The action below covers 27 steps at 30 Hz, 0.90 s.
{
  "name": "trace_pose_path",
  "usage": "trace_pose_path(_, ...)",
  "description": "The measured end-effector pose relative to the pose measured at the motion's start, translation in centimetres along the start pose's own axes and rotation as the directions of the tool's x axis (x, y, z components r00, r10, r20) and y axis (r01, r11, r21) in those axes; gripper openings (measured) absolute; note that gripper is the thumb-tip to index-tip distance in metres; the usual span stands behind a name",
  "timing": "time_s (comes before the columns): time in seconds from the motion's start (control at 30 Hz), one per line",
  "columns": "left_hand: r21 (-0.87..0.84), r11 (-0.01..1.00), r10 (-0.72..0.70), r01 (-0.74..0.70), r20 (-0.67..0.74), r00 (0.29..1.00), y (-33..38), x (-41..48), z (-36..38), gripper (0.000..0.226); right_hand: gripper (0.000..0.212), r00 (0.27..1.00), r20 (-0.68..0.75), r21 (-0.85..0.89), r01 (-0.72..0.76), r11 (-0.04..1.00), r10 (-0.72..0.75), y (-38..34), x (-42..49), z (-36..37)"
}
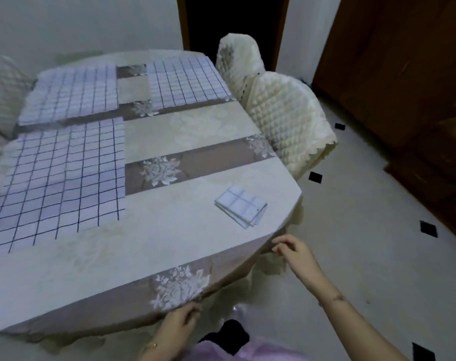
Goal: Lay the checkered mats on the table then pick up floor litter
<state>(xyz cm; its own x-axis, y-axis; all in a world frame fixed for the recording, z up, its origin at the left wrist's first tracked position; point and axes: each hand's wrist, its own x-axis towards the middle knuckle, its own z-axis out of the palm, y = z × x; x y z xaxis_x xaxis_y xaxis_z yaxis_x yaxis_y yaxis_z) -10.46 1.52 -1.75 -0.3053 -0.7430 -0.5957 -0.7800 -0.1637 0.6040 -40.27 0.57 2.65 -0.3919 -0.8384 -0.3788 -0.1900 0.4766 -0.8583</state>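
Three blue-checked white cloth mats (pixel 57 183) lie spread on the beige-clothed table (pixel 143 256). A folded mat (pixel 241 205) sits near its right corner.

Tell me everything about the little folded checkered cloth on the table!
The folded checkered mat looks like pale white cloth with thin dark grid lines. It is folded small into a flat stack, and its layered edges show on the near side. It lies a bit askew on the cream tablecloth near the table's right corner, apart from the spread mats. Nothing rests on it and nothing else touches it.
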Motion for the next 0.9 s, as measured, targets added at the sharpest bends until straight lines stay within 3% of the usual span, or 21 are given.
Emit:
trace_pose_path(0.1,-0.038,0.981,0.191,-0.191,-0.02,0.981,5.4,1.5,-2.0,0.022,0.017,0.991,0.021,-0.077,0.131,0.988,-0.13,-3.2,3.5,0.4)
trace_pose_path(0.23,0.038,0.959,0.274,-0.279,-0.356,0.893,8.5,3.5,-4.2,0.02,0.023,0.979,0.09,-0.2,0.195,0.96,-0.181,-5.7,7.9,1.1)
trace_pose_path(0.3,0.181,0.963,0.261,-0.202,-0.425,0.867,8.4,5.1,-5.1,0.034,0.032,0.969,0.131,-0.327,0.243,0.913,-0.21,-6.4,10.0,1.3)
trace_pose_path(0.4,0.45,0.892,0.145,0.049,-0.386,0.911,6.8,6.9,-5.3,0.054,0.044,0.96,0.177,-0.477,0.278,0.834,-0.219,-7.0,12.2,1.6)
trace_pose_path(0.6,0.46,0.881,0.14,0.115,-0.484,0.864,5.9,7.1,-3.1,0.098,0.04,0.951,0.26,-0.584,0.294,0.756,-0.169,-6.7,14.0,2.0)
trace_pose_path(0.73,0.417,0.891,0.054,0.177,-0.486,0.872,6.1,7.6,-2.7,0.081,0.015,0.94,0.329,-0.482,0.247,0.841,-0.087,-6.8,14.4,1.7)
trace_pose_path(0.83,0.435,0.872,0.022,0.225,-0.493,0.87,6.0,7.7,-2.5,0.08,0.01,0.927,0.372,-0.207,0.138,0.969,-0.052,-7.1,14.2,1.1)
trace_pose_path(0.9,0.425,0.874,0.014,0.235,-0.505,0.863,6.1,7.7,-2.5,0.079,0.011,0.919,0.393,-0.055,0.072,0.996,-0.045,-7.3,13.7,0.7)
